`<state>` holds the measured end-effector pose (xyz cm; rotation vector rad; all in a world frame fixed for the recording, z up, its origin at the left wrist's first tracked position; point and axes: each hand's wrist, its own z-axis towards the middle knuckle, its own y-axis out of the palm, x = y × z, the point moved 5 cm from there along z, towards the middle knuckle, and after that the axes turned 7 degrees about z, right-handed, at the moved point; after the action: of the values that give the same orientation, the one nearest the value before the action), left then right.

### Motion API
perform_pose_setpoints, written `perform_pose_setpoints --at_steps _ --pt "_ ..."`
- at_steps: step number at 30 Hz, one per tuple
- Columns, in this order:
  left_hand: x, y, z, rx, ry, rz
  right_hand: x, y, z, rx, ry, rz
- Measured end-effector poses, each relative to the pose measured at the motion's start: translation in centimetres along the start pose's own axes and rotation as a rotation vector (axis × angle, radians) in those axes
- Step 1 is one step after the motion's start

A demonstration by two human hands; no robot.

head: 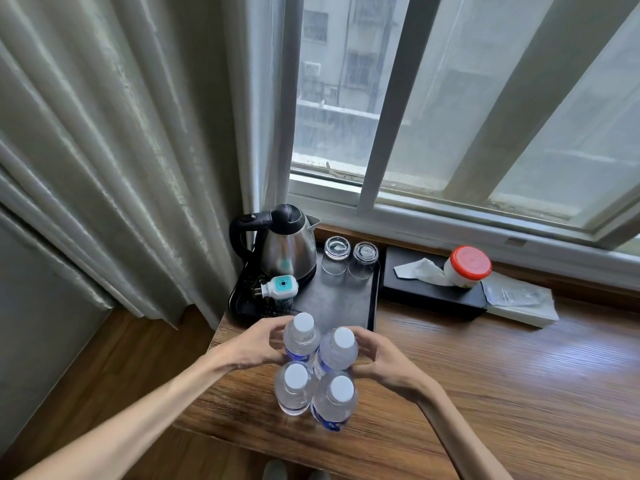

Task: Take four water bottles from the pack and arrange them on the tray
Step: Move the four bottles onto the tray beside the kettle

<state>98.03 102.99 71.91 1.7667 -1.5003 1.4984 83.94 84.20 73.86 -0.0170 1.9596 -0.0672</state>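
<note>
Several clear water bottles with white caps stand upright in a tight cluster on the wooden table, just in front of the black tray (346, 299). My left hand (258, 342) grips the far left bottle (302, 337) from its left side. My right hand (375, 355) grips the far right bottle (338, 349) from its right side. Closer to me stand the near left bottle (294, 389) and the near right bottle (335, 401), untouched. No pack wrapping is visible.
On the tray stand a steel kettle (285, 247) with a black handle, a white plug device (282, 285) and two upturned glasses (349, 256). A black tissue box (433, 289) with a red-lidded jar (467, 266) lies to the right. Curtains hang left, a window behind.
</note>
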Motion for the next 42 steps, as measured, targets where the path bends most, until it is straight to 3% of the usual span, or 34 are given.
perform_pose_setpoints --at_steps 13,24,30,42 --pt "2.2 -0.4 0.5 0.113 0.028 -0.008 0.2 -0.7 0.0 0.246 -0.109 0.017" --pt "9.1 -3.6 5.8 0.288 0.191 -0.003 -5.3 -5.0 1.2 0.520 -0.282 0.062" --pt "8.9 -3.8 9.1 0.390 0.182 0.004 -5.1 -6.5 3.9 0.636 -0.270 0.094" --pt "5.9 -2.6 11.0 0.495 0.116 -0.009 -2.4 -6.0 7.0 0.702 -0.210 0.086"
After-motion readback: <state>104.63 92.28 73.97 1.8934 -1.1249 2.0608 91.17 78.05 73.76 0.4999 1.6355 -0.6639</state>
